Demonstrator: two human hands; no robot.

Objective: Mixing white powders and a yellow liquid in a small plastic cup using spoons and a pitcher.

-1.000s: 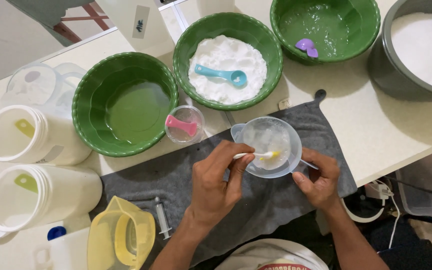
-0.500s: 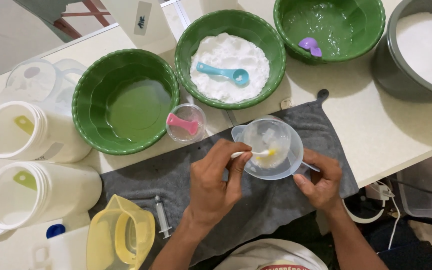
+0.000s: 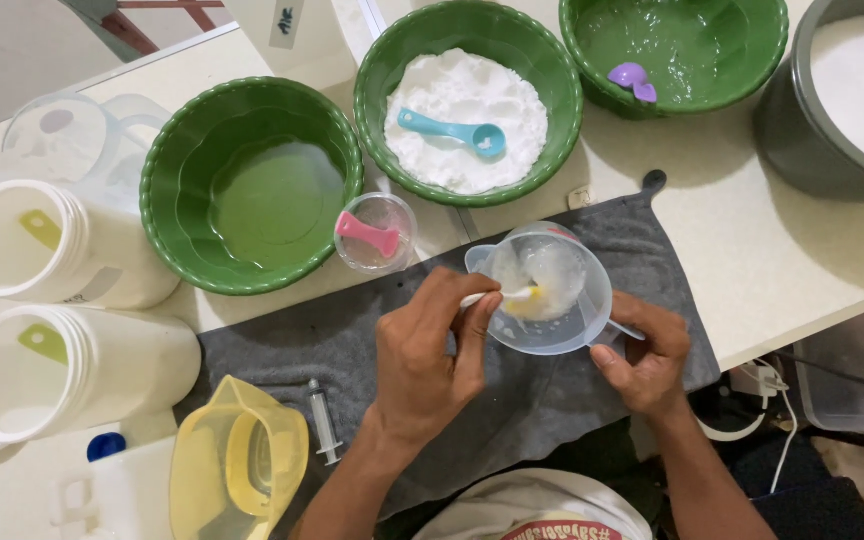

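Note:
A clear plastic cup (image 3: 542, 290) with white paste inside sits over a grey towel (image 3: 282, 350). My left hand (image 3: 427, 355) pinches a small white spoon (image 3: 497, 296) whose yellow tip dips into the paste. The cup's handle is gripped by my right hand (image 3: 647, 355) at its right side. Just behind stands a green bowl of white powder (image 3: 467, 105) with a blue scoop (image 3: 452, 130) lying in it.
A green bowl of liquid (image 3: 252, 185), a small clear cup with a pink scoop (image 3: 374, 233), a far green bowl with a purple scoop (image 3: 632, 80), a grey pot of white powder (image 3: 852, 90), two white jars (image 3: 32, 300), a yellow jug (image 3: 237, 465) and a syringe (image 3: 324, 420) surround the towel.
My left hand has shifted the spoon slightly inside the cup; the paste moves with it. My right hand stays on the handle.

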